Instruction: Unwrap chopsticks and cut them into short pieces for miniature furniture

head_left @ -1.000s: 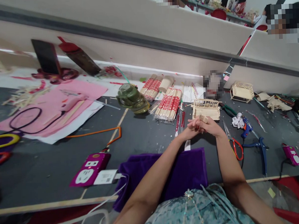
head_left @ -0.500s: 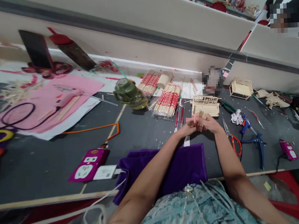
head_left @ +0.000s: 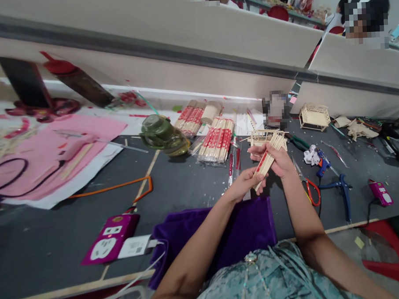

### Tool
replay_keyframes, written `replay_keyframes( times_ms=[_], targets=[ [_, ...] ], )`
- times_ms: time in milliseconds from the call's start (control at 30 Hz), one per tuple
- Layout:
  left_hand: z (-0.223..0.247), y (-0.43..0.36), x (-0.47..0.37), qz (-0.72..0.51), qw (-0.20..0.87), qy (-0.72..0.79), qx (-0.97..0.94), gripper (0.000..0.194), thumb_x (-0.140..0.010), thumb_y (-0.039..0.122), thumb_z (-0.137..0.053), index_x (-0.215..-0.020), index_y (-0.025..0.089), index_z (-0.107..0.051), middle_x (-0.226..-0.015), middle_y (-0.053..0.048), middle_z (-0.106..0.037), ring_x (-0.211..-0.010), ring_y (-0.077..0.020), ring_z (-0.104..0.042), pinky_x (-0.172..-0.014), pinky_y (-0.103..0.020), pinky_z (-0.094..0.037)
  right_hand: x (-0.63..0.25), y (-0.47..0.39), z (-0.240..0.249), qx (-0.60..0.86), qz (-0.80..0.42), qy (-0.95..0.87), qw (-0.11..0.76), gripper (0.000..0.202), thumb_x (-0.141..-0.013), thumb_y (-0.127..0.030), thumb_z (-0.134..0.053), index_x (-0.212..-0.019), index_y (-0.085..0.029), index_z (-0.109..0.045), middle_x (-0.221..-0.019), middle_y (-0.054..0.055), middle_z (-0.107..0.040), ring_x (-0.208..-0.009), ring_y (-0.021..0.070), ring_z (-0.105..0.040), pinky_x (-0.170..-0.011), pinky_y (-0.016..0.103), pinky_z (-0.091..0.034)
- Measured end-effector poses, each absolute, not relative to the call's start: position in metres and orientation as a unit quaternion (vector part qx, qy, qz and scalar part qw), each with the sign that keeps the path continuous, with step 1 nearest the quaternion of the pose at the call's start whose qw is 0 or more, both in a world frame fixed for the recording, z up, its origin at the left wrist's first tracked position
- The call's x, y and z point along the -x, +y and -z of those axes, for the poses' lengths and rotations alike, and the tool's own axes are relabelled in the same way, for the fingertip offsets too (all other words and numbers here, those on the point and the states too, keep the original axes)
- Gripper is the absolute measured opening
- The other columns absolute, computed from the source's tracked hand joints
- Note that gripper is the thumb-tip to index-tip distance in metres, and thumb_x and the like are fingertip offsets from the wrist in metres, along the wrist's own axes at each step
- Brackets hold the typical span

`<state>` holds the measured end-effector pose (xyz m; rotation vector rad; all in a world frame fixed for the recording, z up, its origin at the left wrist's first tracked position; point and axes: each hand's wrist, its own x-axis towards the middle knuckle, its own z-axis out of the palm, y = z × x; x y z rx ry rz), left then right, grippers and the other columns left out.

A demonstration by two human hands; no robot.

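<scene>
A bundle of thin wooden sticks (head_left: 270, 160) with a red strip along one side slants between my hands. My left hand (head_left: 249, 182) is closed round its lower end. Near the upper end, my right hand (head_left: 279, 160) grips the same bundle. Just behind the hands lies a small stick-built model (head_left: 260, 137), partly hidden by the bundle. Packs of chopsticks with red wrappers (head_left: 216, 141) lie to the left of it. A purple cloth (head_left: 242, 229) is spread below my forearms.
Red-handled scissors (head_left: 312, 192), blue cutters (head_left: 344, 196) and a blue glue gun (head_left: 325, 164) lie at the right. A green jug (head_left: 166, 135) stands left of centre, near a pink cloth (head_left: 109, 127). Another stick model (head_left: 314, 116) sits farther back. People are beyond the partition.
The bundle has turned from mostly hidden in my clasped hands to a long slanted view. My left hand has moved down to its lower end. The camera view has shifted slightly.
</scene>
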<state>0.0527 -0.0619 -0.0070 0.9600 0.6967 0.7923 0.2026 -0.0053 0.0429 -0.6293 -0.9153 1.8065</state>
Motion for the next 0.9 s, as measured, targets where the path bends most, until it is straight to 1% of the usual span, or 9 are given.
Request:
replay_keyframes(
  times_ms=[100, 200, 267, 333, 433, 567, 767, 833, 900],
  targets=[
    [0.005, -0.066, -0.054, -0.352, 0.765, 0.326, -0.430, 0.046, -0.080, 0.051, -0.076, -0.099, 0.011, -0.064, -0.068, -0.002, -0.067, -0.050, -0.0109, -0.060, -0.049, -0.022, -0.049, -0.202, -0.008, -0.042, 0.248, -0.748, -0.350, 0.506, 0.031, -0.084, -0.046, -0.075, -0.095, -0.018, -0.068, -0.108, 0.009, -0.077, -0.108, 0.0253, -0.071, -0.096, 0.044, -0.058],
    [0.002, -0.069, -0.053, -0.339, 0.778, 0.329, -0.415, 0.048, -0.078, 0.050, -0.078, -0.100, 0.011, -0.064, -0.071, -0.004, -0.069, -0.053, -0.0131, -0.064, -0.052, -0.024, -0.053, -0.203, -0.010, -0.040, 0.262, -0.752, -0.332, 0.506, 0.024, -0.091, -0.042, -0.067, -0.091, -0.018, -0.066, -0.107, 0.010, -0.077, -0.109, 0.0256, -0.071, -0.098, 0.047, -0.057],
    [-0.001, -0.071, -0.049, -0.329, 0.788, 0.331, -0.401, 0.049, -0.076, 0.048, -0.081, -0.103, 0.010, -0.065, -0.080, -0.009, -0.073, -0.063, -0.0167, -0.070, -0.058, -0.027, -0.058, -0.204, -0.010, -0.039, 0.265, -0.752, -0.320, 0.511, 0.022, -0.093, -0.039, -0.066, -0.088, -0.018, -0.065, -0.106, 0.011, -0.077, -0.108, 0.0260, -0.072, -0.098, 0.047, -0.057],
    [-0.003, -0.075, -0.044, -0.321, 0.802, 0.326, -0.383, 0.051, -0.075, 0.047, -0.082, -0.107, 0.010, -0.066, -0.095, -0.015, -0.076, -0.078, -0.0216, -0.074, -0.066, -0.030, -0.060, -0.207, -0.009, -0.039, 0.270, -0.746, -0.304, 0.528, 0.020, -0.093, -0.036, -0.065, -0.085, -0.017, -0.064, -0.104, 0.011, -0.077, -0.107, 0.0262, -0.072, -0.098, 0.047, -0.057],
    [-0.001, -0.080, -0.036, -0.327, 0.817, 0.323, -0.349, 0.053, -0.079, 0.047, -0.079, -0.114, 0.009, -0.066, -0.108, -0.020, -0.075, -0.091, -0.0259, -0.075, -0.072, -0.030, -0.061, -0.211, -0.007, -0.037, 0.296, -0.722, -0.268, 0.565, 0.016, -0.094, -0.030, -0.064, -0.084, -0.017, -0.062, -0.101, 0.011, -0.078, -0.108, 0.0249, -0.072, -0.100, 0.047, -0.056],
    [0.004, -0.082, -0.033, -0.332, 0.831, 0.319, -0.313, 0.048, -0.083, 0.044, -0.075, -0.113, 0.007, -0.067, -0.107, -0.023, -0.075, -0.091, -0.0274, -0.076, -0.072, -0.030, -0.061, -0.213, -0.005, -0.033, 0.314, -0.706, -0.238, 0.589, 0.014, -0.096, -0.025, -0.060, -0.083, -0.018, -0.060, -0.100, 0.009, -0.078, -0.109, 0.0223, -0.071, -0.102, 0.046, -0.054],
    [0.005, -0.083, -0.032, -0.347, 0.849, 0.303, -0.258, 0.043, -0.090, 0.045, -0.067, -0.109, 0.007, -0.068, -0.110, -0.024, -0.074, -0.098, -0.0318, -0.075, -0.075, -0.036, -0.063, -0.218, -0.007, -0.029, 0.315, -0.699, -0.229, 0.599, 0.013, -0.098, -0.023, -0.054, -0.086, -0.019, -0.059, -0.103, 0.009, -0.077, -0.110, 0.0212, -0.071, -0.108, 0.048, -0.049],
    [0.003, -0.086, -0.031, -0.355, 0.851, 0.294, -0.253, 0.044, -0.091, 0.046, -0.065, -0.110, 0.006, -0.069, -0.111, -0.024, -0.074, -0.100, -0.0318, -0.074, -0.076, -0.036, -0.063, -0.220, -0.008, -0.029, 0.317, -0.694, -0.218, 0.608, 0.014, -0.099, -0.022, -0.051, -0.087, -0.019, -0.058, -0.103, 0.009, -0.077, -0.110, 0.0204, -0.071, -0.109, 0.048, -0.048],
    [0.002, -0.089, -0.031, -0.362, 0.847, 0.290, -0.261, 0.043, -0.090, 0.043, -0.067, -0.112, 0.006, -0.070, -0.115, -0.023, -0.073, -0.102, -0.0306, -0.074, -0.078, -0.034, -0.062, -0.221, -0.008, -0.028, 0.322, -0.687, -0.204, 0.618, 0.015, -0.099, -0.021, -0.049, -0.086, -0.020, -0.057, -0.103, 0.009, -0.077, -0.110, 0.0199, -0.071, -0.110, 0.048, -0.047]
  ],
)
